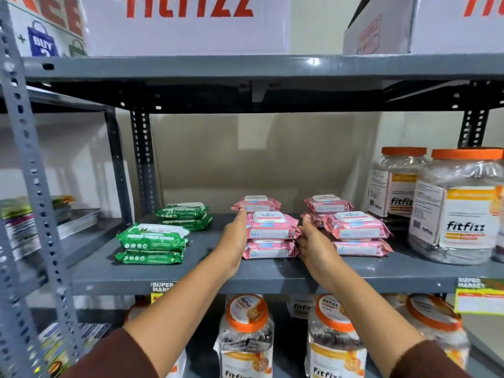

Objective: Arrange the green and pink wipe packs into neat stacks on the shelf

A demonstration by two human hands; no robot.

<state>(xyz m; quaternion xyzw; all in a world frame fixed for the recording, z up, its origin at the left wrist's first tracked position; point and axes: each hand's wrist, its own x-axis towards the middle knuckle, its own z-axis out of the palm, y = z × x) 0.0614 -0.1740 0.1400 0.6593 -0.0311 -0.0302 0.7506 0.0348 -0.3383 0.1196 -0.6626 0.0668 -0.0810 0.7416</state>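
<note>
On the grey shelf (191, 271) stand two stacks of green wipe packs, one in front (152, 242) and one behind it (184, 216). To their right are pink packs: a front stack of two (271, 236), a single pack behind it (256, 204), a right front stack (357, 236) and a right rear stack (327, 205). My left hand (236, 236) lies flat against the left side of the front pink stack. My right hand (311, 241) presses its right side. Both hands squeeze that stack between them.
Large fitfizz jars with orange lids (458, 205) stand at the shelf's right end, more jars (248, 334) on the shelf below. White fitfizz cartons (188, 23) sit on the shelf above. A perforated grey upright (32, 186) and stacked packets (35, 222) are at left.
</note>
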